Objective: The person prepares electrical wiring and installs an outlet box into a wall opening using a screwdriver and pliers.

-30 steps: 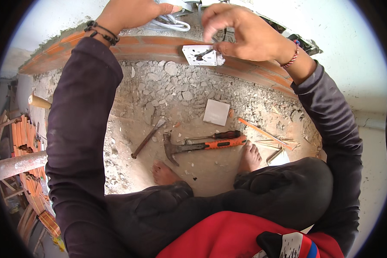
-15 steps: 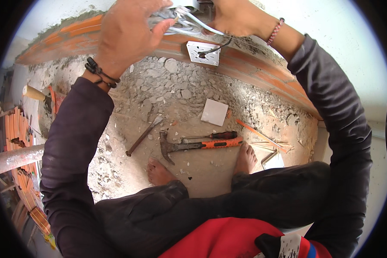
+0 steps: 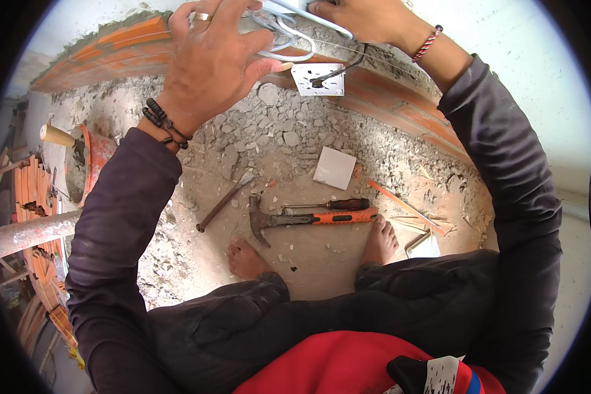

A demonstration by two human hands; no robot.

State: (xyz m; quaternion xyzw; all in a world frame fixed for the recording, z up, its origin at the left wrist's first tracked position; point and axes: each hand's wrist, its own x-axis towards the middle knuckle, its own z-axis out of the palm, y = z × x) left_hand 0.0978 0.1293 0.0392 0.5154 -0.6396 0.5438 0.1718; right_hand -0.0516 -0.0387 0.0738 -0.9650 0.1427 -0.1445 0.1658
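At the top of the view, my left hand (image 3: 213,62) reaches over a bundle of light grey cables (image 3: 305,56). Its thumb is stretched out to the right, apart from the bent fingers. My right hand (image 3: 377,25) is closed beside the cables at the wall; its fingertips are partly hidden, so what it grips is unclear. One grey cable runs toward its palm. Below the two hands hangs a square white perforated plate (image 3: 302,87), with a black cable (image 3: 356,64) passing through its middle and up toward the right hand.
On the dusty floor lie a claw hammer (image 3: 345,216) with an orange grip, a screwdriver (image 3: 349,204), a rusty chisel (image 3: 223,202) and a white square tile (image 3: 335,168). Rubble (image 3: 269,125) lines the brick wall base (image 3: 400,111). A red bucket (image 3: 98,157) stands left.
My left hand has moved slightly down and right, its thumb now lower, near the plate. The right hand has shifted up. The grey cable loops have changed shape and spread rightward.
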